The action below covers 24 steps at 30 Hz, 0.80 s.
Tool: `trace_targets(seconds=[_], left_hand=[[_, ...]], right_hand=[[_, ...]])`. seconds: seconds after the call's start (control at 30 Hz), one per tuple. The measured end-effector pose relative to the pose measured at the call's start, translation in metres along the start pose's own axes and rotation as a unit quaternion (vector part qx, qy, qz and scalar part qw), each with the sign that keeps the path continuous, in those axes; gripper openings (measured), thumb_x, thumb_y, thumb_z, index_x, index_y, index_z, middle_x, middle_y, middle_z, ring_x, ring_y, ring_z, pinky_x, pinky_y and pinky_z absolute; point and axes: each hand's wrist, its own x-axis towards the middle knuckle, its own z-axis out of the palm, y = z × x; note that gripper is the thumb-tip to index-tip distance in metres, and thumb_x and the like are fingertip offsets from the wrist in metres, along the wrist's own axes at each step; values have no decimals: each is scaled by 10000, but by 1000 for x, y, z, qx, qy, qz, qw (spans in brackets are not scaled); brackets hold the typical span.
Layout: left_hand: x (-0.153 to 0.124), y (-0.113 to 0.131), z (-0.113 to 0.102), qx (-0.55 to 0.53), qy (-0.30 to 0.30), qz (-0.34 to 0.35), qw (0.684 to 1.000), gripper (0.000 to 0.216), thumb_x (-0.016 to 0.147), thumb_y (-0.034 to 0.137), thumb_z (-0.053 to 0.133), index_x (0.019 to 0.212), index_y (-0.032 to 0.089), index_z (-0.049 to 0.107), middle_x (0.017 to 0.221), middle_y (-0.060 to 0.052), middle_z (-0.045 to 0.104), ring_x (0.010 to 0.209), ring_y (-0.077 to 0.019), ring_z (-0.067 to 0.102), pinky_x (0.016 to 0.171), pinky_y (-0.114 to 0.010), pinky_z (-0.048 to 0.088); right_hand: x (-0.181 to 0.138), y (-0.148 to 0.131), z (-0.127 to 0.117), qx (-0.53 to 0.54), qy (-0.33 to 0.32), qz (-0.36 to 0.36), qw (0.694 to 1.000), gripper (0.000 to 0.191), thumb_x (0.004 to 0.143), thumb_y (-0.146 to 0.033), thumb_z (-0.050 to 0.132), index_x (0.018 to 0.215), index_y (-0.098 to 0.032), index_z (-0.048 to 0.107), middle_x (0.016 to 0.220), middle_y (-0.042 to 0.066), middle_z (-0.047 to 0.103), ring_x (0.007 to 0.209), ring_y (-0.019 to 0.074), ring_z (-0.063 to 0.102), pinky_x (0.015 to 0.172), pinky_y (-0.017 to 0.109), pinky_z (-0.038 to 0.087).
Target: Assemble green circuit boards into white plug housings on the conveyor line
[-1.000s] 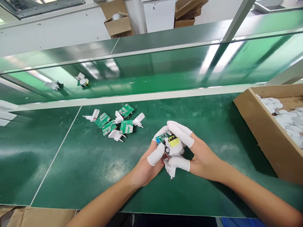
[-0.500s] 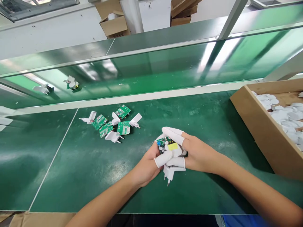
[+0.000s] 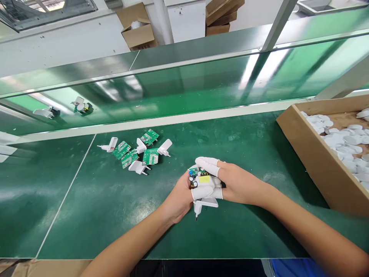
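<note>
Between my two hands sits a green circuit board (image 3: 204, 179) with a yellow-topped transformer, its component side facing up. My left hand (image 3: 184, 194) is closed on its left edge, the thumb lying across the front. From the right, my right hand (image 3: 227, 177) grips the same board, fingers over its far edge and thumb at the near side. White finger cots cover several fingertips. Just below the thumbs hangs a white plug housing (image 3: 205, 203) with its pins pointing down toward me; whether wires join it to the board is hidden.
Left of my hands lie several green circuit boards (image 3: 150, 156) with white plug housings (image 3: 138, 167). Two more assemblies (image 3: 82, 105) rest on the raised green strip behind. At right stands a cardboard box (image 3: 305, 161) holding many white round pieces (image 3: 343, 144).
Both hands have shifted slightly left with the circuit board. The plug housing has turned a little and sits closer under the thumbs.
</note>
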Motion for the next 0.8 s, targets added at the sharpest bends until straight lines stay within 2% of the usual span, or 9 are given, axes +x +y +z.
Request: trace_targets(seconds=[0.13, 0.23, 0.33, 0.37, 0.43, 0.5, 0.57, 0.67, 0.8], left_hand=[[1, -3, -2, 22, 8, 20, 1000, 483, 553, 129, 799, 980, 174, 579, 873, -43, 698, 767, -187, 660, 643, -248, 515], [2, -4, -3, 27, 7, 18, 999, 461, 564, 154, 800, 967, 168, 577, 865, -57, 698, 742, -198, 661, 604, -258, 515], [3, -3, -3, 15, -2, 9, 1000, 423, 581, 169, 796, 950, 159, 588, 850, -67, 695, 723, -190, 654, 591, -251, 505], [3, -3, -3, 7, -3, 9, 1000, 411, 585, 174, 795, 944, 158, 595, 843, -64, 694, 707, -178, 649, 588, -242, 498], [4, -2, -3, -17, 1, 12, 1000, 369, 605, 213, 790, 921, 161, 609, 812, -45, 689, 648, -141, 628, 563, -215, 475], [4, -1, -3, -52, 14, 15, 998, 297, 651, 295, 761, 877, 162, 621, 746, -19, 674, 564, -91, 581, 517, -180, 438], [4, 0, -3, -79, 22, 18, 996, 267, 692, 336, 727, 869, 163, 627, 716, -6, 659, 519, -60, 539, 490, -160, 408], [3, 0, -2, -71, 18, 32, 997, 284, 706, 283, 719, 944, 172, 612, 819, -25, 670, 612, -94, 585, 548, -187, 441], [2, 0, -1, -40, 15, 48, 998, 277, 736, 274, 690, 973, 174, 587, 905, -49, 674, 768, -166, 634, 666, -267, 489]], right_hand=[[-1, -4, -1, 26, -3, 10, 1000, 507, 781, -284, 613, 1262, -175, 492, 1127, 137, 594, 952, 267, 594, 775, 356, 491], [-3, -4, -7, 102, -21, 19, 994, 657, 776, -325, 624, 1366, -189, 368, 1208, 122, 555, 1012, 248, 571, 818, 338, 486], [-4, -3, -10, 205, -41, 29, 977, 673, 786, -305, 612, 1389, -200, 332, 1265, 102, 515, 1092, 234, 528, 900, 343, 449], [-3, -2, -9, 259, -49, 38, 964, 673, 795, -306, 601, 1396, -200, 318, 1270, 99, 511, 1079, 228, 536, 895, 344, 452], [0, -2, -3, 388, -54, 69, 917, 682, 819, -341, 574, 1414, -196, 275, 1241, 95, 532, 1015, 206, 567, 862, 338, 467], [3, -3, 7, 491, -25, 100, 865, 668, 835, -396, 550, 1413, -195, 279, 1182, 83, 573, 955, 182, 582, 847, 328, 466], [5, -4, 16, 534, 21, 126, 836, 616, 837, -413, 551, 1383, -209, 353, 1131, 66, 605, 914, 165, 581, 852, 321, 453], [6, -6, 24, 581, 63, 152, 797, 534, 826, -381, 579, 1325, -240, 452, 1070, 46, 642, 831, 149, 584, 800, 309, 461], [6, -10, 25, 653, 76, 162, 736, 495, 807, -349, 618, 1279, -254, 505, 1109, 42, 645, 850, 150, 600, 811, 311, 460]])
